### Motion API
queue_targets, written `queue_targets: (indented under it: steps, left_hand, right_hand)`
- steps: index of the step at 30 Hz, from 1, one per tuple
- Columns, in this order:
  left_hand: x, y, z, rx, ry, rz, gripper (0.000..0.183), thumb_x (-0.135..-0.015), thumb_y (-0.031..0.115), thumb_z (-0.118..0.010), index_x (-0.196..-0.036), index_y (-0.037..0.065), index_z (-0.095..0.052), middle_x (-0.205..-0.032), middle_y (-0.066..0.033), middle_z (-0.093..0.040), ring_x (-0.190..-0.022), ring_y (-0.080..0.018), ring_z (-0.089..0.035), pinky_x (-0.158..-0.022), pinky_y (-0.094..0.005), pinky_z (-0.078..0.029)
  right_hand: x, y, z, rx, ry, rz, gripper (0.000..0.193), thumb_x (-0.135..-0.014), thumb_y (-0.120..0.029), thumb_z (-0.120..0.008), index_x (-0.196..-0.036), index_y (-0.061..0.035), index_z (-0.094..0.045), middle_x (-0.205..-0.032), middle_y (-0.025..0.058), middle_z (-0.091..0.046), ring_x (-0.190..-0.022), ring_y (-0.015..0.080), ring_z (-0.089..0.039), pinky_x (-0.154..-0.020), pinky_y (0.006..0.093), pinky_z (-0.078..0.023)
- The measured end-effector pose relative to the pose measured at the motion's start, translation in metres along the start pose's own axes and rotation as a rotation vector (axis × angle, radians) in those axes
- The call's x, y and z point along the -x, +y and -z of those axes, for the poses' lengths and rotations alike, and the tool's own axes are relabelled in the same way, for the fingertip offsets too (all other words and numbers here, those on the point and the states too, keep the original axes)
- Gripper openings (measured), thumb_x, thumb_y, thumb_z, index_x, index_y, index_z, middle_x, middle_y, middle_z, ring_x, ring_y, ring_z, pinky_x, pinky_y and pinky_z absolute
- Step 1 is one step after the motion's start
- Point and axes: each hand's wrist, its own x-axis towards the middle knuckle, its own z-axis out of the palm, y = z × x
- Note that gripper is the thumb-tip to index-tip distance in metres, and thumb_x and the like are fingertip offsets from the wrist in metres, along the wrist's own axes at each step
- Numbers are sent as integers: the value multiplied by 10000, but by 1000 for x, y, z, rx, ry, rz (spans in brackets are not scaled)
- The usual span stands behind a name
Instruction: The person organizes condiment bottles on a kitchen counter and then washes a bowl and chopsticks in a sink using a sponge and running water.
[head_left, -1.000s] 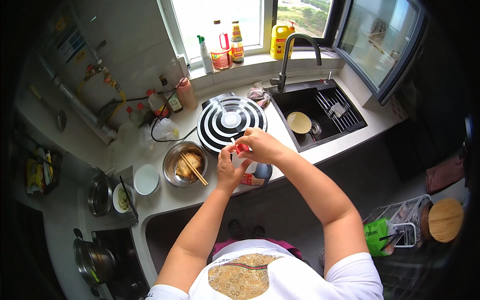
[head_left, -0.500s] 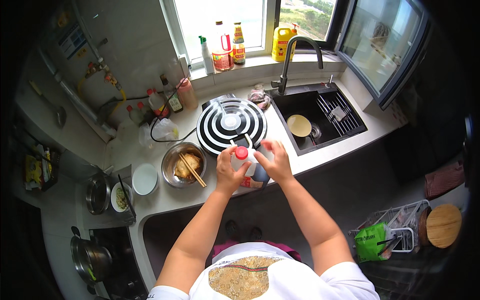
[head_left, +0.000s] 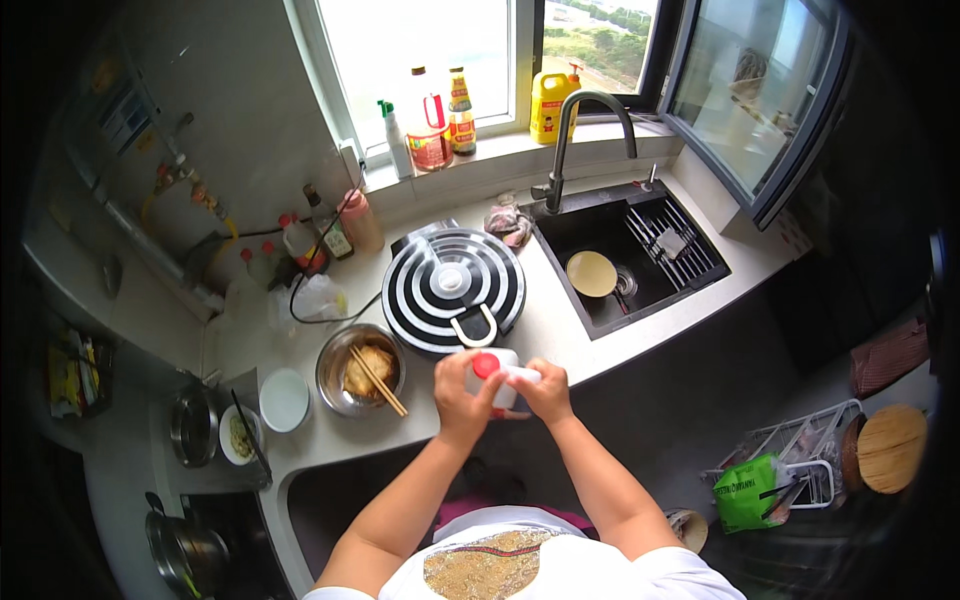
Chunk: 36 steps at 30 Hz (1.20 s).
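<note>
Close in front of me, at the counter's front edge, I have a whitish plastic jug [head_left: 507, 358] with a red screw cap [head_left: 485, 365]. My left hand [head_left: 463, 397] is wrapped round the jug's left side, with the thumb beside the cap. My right hand [head_left: 546, 389] is closed on the whitish part at the jug's right, its thumb reaching toward the cap. Below the hands the jug's lower part is mostly hidden. Just beyond it stands a round black-and-white ringed electric appliance [head_left: 452, 283] with a light handle [head_left: 474, 328] at its front.
Left of the jug, chopsticks [head_left: 378, 380] lie across food in a steel bowl [head_left: 330, 392]. A white bowl [head_left: 284, 400] stands beside it. At the right is a black sink [head_left: 590, 320] with a tap [head_left: 562, 150]. Several bottles, including a sauce bottle [head_left: 461, 115], line the windowsill.
My right hand has moved from spread fingers beside the jug to a closed grip at its right. The jug and both hands sit lower in view, and the view has shifted slightly.
</note>
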Motion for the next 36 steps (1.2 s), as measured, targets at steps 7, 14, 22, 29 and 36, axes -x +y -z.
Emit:
queue_targets:
  steps: [7, 14, 22, 29, 36]
  left_hand:
    - [-25, 29, -26, 290, -188, 34, 492, -738, 185, -766, -1144, 7, -552, -1026, -128, -590, -929, -219, -586, -805, -318, -483]
    - [-105, 45, -69, 315, -98, -152, 730, -687, 210, -807, -1267, 18, -407, -1306, -154, -407, -1177, -244, -437, -966, -346, -359]
    - [-201, -34, -171, 363, -97, 185, 809, -713, 217, -788, -1350, -12, -344, -1147, -137, -578, -1066, -230, -561, -923, -326, -426]
    - [-323, -87, -237, 438, 131, 266, 816, -733, 171, -762, -1380, -10, -299, -1177, -122, -564, -1057, -190, -561, -879, -343, -459]
    - [-402, -157, -281, 210, 223, 229, 829, -701, 199, -766, -1359, -47, -325, -1185, -186, -572, -1045, -238, -582, -878, -322, -456]
  right_hand:
    - [-13, -41, 63, 57, 165, -99, 485, -651, -373, -828, -553, -32, -498, -518, -16, -489, -528, 42, -408, -446, 258, -375]
    - [-114, -92, 111, -80, 276, 78, 402, -707, -284, -789, -577, -29, -506, -527, -35, -489, -533, 25, -421, -455, 219, -345]
    - [-308, -67, 92, -174, 218, 173, 439, -704, -317, -789, -548, -7, -519, -491, -9, -475, -510, 37, -397, -447, 251, -355]
    - [-488, -26, 44, -208, 243, 138, 521, -791, -367, -708, -496, -40, -432, -484, -49, -399, -483, 54, -338, -443, 273, -294]
    - [-604, 12, 6, -170, 381, 114, 438, -752, -351, -608, -557, 33, -529, -543, 147, -521, -550, 272, -513, -558, 382, -407]
